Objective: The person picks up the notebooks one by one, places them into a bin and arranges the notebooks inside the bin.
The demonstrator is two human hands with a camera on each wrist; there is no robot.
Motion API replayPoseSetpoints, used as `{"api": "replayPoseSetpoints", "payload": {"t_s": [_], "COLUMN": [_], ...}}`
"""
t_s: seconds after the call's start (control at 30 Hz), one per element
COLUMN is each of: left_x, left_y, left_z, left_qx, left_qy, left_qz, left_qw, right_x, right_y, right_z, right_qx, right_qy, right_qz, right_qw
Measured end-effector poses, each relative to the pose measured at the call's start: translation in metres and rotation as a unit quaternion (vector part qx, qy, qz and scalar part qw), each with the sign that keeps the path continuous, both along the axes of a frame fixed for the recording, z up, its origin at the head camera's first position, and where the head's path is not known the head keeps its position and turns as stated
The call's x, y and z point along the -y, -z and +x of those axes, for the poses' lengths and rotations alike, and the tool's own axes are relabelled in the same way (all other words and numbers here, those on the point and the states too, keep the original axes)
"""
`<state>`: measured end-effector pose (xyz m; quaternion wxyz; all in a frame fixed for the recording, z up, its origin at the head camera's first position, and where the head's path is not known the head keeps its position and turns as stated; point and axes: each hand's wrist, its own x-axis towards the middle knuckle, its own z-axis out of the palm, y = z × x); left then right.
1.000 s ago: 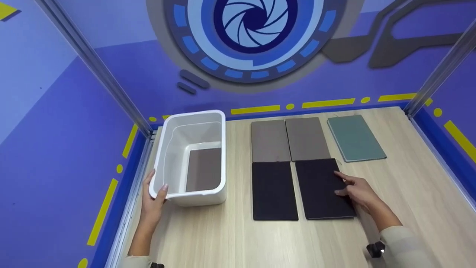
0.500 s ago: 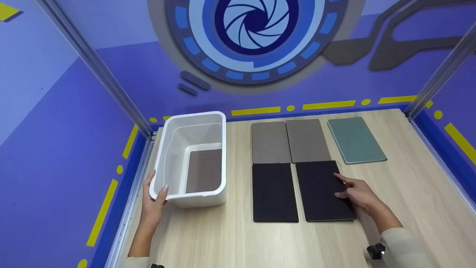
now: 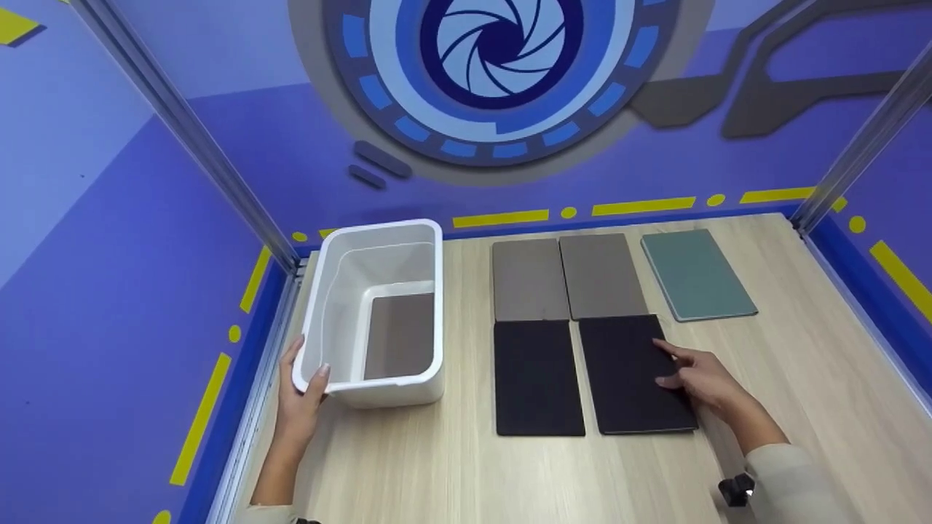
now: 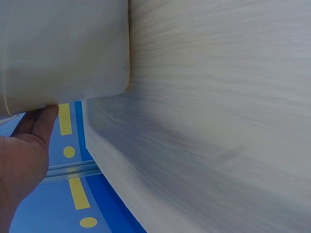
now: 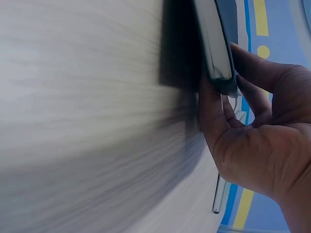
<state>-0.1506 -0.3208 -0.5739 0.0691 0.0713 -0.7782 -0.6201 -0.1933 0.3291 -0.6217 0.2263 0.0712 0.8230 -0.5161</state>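
At the front left corner of a white plastic bin (image 3: 408,393), my left hand (image 3: 297,404) grips the rim, thumb over the top and fingers along the outer side. In the left wrist view, fingers (image 4: 44,119) touch the bin's wall. My right hand (image 3: 703,378) holds the right edge of a black notebook (image 3: 630,378), two fingertips showing on its cover. The right wrist view shows the notebook's page edge (image 5: 216,48) between my digits, with a dark shadow beside it. A second black notebook (image 3: 539,378) lies flat to its left.
Two taupe notebooks (image 3: 530,280) lie side by side behind the black ones. A green notebook (image 3: 699,275) rests at the back right, slightly angled. A brown notebook (image 3: 400,336) lies on the bin's floor. Blue panels (image 3: 240,153) with metal posts bound the wooden table (image 3: 466,466).
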Motion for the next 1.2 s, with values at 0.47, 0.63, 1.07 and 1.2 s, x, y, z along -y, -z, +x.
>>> {"api": "replayPoseSetpoints", "payload": {"t_s": [0.47,0.63,1.07,1.2], "left_x": [-0.0009,-0.0011,-0.0003,0.0007], "left_y": [-0.0002,-0.0005,0.001,0.0006], "left_z": [-0.0018,0.0001,0.0015,0.0007], "left_qx": [0.005,0.012,-0.003,-0.003], "left_qy": [0.005,0.001,-0.009,-0.009], "left_qz": [0.003,0.004,-0.021,-0.035], "left_qw": [1.0,0.9999,0.9997,0.9993], "right_x": [0.0028,0.0042,0.0031,0.0033], "right_y": [0.0011,0.0002,0.0001,0.001], "right_z": [-0.0014,-0.0005,-0.0009,-0.0012], "right_qx": [-0.015,-0.015,-0.015,-0.013], "right_qy": [-0.003,-0.003,0.003,0.005], "right_qz": [0.037,0.04,0.029,0.03], "right_qw": [0.9992,0.9991,0.9995,0.9995]}}
